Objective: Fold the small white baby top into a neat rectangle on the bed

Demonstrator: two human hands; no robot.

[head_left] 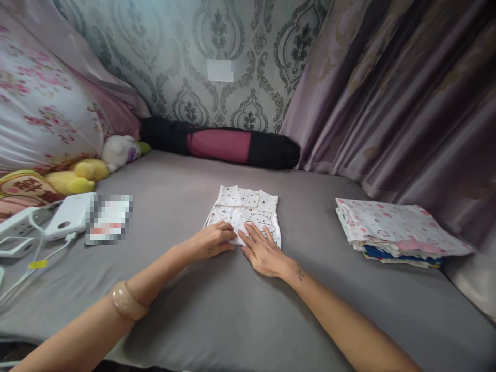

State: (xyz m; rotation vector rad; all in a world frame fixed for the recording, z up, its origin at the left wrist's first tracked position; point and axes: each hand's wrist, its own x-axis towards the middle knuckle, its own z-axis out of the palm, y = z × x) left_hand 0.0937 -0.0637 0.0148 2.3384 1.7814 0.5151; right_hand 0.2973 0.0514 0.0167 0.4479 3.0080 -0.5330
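Note:
A small white baby garment (248, 199) with a scattered print and a drawn cartoon animal lies folded on the grey bedsheet (217, 315). At its lower left edge rests my left hand (212, 241), fingers slightly bent over the cloth and the thumb apart from them. My right hand (263, 253) lies flat with spread fingers on the lower right part, covering some of the animal drawing. Neither hand lifts the cloth. A pale bangle (127, 301) circles my left forearm.
Folded printed cloths (399, 227) are stacked at the right. On the left lie a power strip (23, 222), a white power bank (72, 214), cables and a blurred-out item (109, 219). Plush toys (120, 152) and a long black-and-maroon bag (220, 144) line the back.

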